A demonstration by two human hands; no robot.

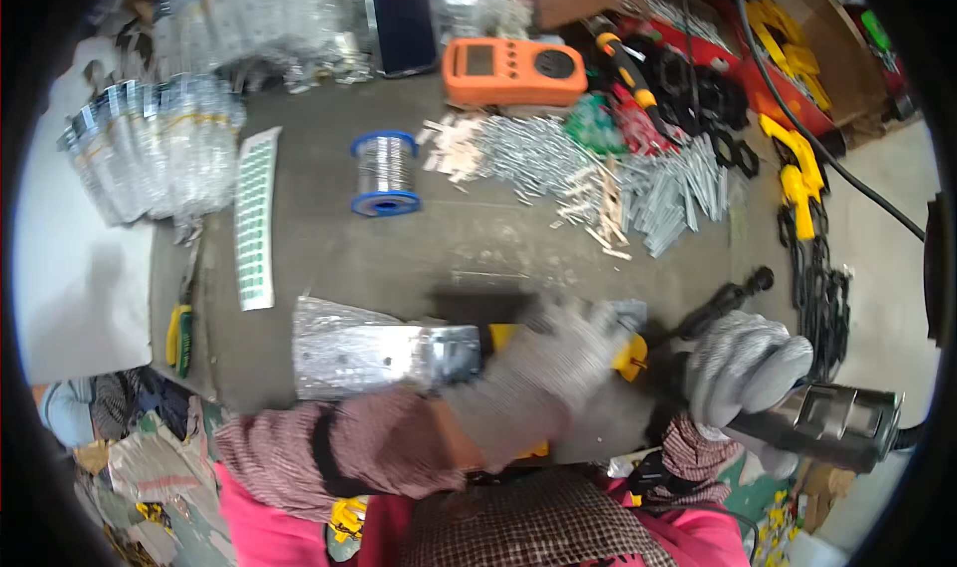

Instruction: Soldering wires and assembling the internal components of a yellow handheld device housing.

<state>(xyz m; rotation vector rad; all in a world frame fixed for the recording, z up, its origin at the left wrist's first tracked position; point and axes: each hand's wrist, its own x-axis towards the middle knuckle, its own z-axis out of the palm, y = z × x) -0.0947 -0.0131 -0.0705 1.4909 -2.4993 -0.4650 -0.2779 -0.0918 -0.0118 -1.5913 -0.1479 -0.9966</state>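
My left hand (558,363), in a grey knit glove, reaches across the near middle of the table over a yellow part (632,358) that shows beside its fingers. Motion smears the fingers, so I cannot tell their grip. Left of it lies a flat silver metal piece (454,353), partly in clear plastic wrap (339,348). At the right my gloved right hand (743,373) has its fingers curled round a dark cylindrical tool (847,427) with a metal-framed end. A black jointed object (733,298) lies just beyond that hand.
Behind stand a blue-rimmed solder wire spool (386,173), an orange multimeter (513,71), loose screws (533,153) and a phone (401,18). Leftward are a sticker strip (256,218), bagged metal parts (164,148) and a yellow-green handled tool (179,338). Black chain (822,298) hangs right.
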